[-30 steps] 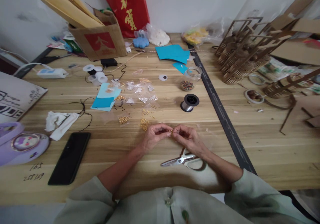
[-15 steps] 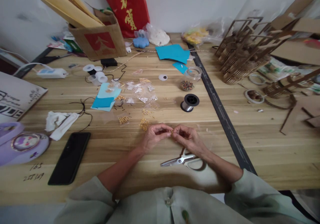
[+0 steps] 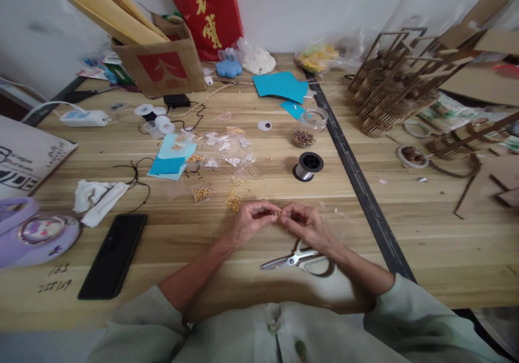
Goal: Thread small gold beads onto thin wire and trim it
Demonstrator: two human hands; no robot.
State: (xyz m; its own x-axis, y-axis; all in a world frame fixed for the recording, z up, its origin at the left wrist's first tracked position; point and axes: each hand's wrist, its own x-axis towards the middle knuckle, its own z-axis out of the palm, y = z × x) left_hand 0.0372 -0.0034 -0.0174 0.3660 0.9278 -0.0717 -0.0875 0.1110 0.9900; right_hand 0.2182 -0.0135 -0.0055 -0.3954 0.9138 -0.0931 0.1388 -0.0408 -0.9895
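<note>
Over the wooden table (image 3: 182, 249), my left hand (image 3: 253, 221) and my right hand (image 3: 304, 223) meet fingertip to fingertip. Both pinch a tiny gold-coloured piece (image 3: 278, 215), partly hidden by the fingers; its exact kind is too small to tell. A pile of small gold beads (image 3: 233, 201) lies just beyond my left hand. Scissors (image 3: 298, 257) with pale handles rest below my right wrist, blades pointing left. Past my right hand stands a spool of thin wire (image 3: 308, 167). Small clear bags of silver findings (image 3: 232, 160) are spread farther back.
To the left lie a black phone (image 3: 113, 257), white tissue (image 3: 99, 198) and a purple case (image 3: 40, 233). A jar of beads (image 3: 304, 138) stands behind the spool. Teal paper (image 3: 279, 86) lies at the back. Wooden lantern-like baskets (image 3: 389, 93) crowd the right, beyond a black strip (image 3: 357, 185).
Almost nothing differs. Both hands keep the same place and pinch, with only a slight shift of the gold-coloured piece between the fingertips.
</note>
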